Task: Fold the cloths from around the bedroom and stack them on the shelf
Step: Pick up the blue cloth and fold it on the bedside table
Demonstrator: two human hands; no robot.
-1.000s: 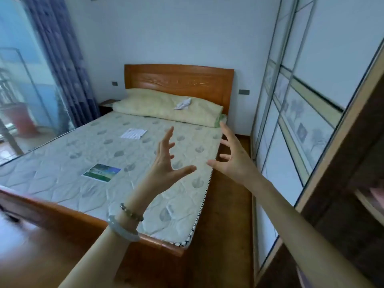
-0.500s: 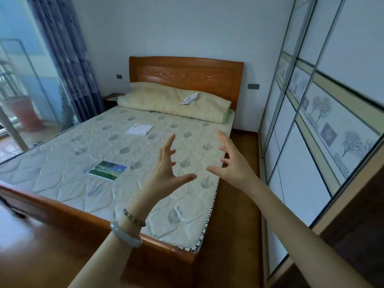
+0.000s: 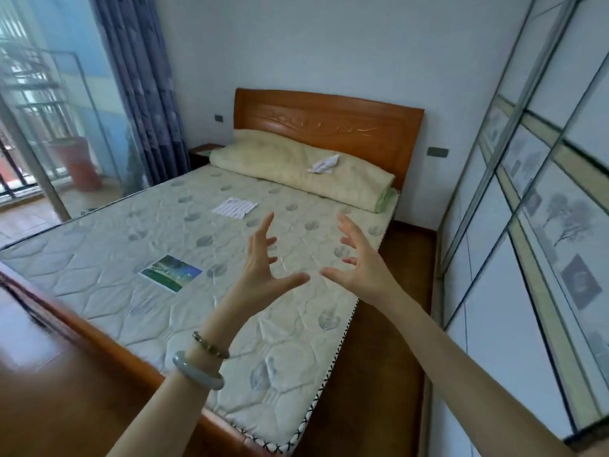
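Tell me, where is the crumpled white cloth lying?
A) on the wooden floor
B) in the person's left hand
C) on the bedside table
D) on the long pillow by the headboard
D: the crumpled white cloth lies on top of the long pillow, just below the headboard.

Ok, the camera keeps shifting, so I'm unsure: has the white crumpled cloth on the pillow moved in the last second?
No. The white cloth lies at the same spot on the pillow, below the headboard; only the view shifted.
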